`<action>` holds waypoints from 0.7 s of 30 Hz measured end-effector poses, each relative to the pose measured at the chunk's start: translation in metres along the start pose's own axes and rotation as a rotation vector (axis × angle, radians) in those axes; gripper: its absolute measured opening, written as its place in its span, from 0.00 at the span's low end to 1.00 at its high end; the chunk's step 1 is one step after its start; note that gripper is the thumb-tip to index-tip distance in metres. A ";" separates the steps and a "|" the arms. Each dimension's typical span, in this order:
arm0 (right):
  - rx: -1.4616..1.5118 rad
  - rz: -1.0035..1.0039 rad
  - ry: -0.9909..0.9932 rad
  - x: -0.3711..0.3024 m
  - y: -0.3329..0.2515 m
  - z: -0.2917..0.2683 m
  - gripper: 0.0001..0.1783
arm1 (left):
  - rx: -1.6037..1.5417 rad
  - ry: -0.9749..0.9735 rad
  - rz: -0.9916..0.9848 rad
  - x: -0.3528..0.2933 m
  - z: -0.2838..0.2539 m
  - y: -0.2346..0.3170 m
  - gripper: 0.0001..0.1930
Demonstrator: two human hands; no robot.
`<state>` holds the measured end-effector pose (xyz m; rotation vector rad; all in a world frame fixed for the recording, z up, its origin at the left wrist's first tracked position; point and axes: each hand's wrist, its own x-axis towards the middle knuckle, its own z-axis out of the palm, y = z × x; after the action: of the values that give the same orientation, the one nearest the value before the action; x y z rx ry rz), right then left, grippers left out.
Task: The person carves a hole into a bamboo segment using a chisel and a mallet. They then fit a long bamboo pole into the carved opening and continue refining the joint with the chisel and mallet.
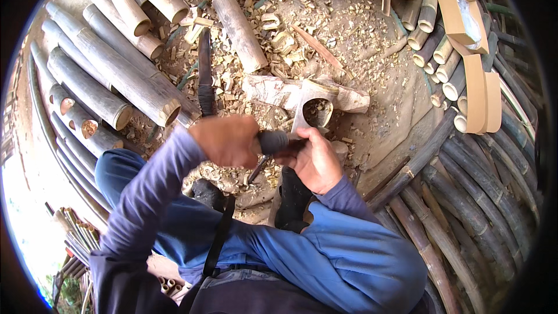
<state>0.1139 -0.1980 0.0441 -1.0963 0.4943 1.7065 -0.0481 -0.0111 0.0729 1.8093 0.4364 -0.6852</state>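
My left hand (229,141) is closed in a fist around one end of a dark, wrapped-looking handle (272,141). On its other side my right hand (318,161) grips near the end of it, the thumb pointing up; what its fingers cover is hidden. Just beyond the right thumb stands a pale piece of bamboo tube (305,102) with a round dark opening, its lower end hidden by the hand. It touches a rough, light-coloured log (270,92) lying crosswise. A machete (205,72) with a dark wrapped grip lies beyond my left hand.
Bamboo chips (343,29) cover the ground. A short bamboo section (238,32) lies past the log. Thick bamboo poles (110,61) are stacked at left, more poles (465,197) at right. An open cardboard box (459,11) rests on the right-hand stack. My blue-trousered legs (354,250) are nearest.
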 end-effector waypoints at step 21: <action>-0.598 -0.115 0.216 -0.025 -0.009 -0.041 0.20 | -0.406 0.526 -0.190 -0.006 0.170 0.038 0.28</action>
<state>0.1416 -0.2382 0.0460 -1.7127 0.0363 1.6833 -0.0709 -0.1841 0.0652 1.5506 1.0301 -0.2080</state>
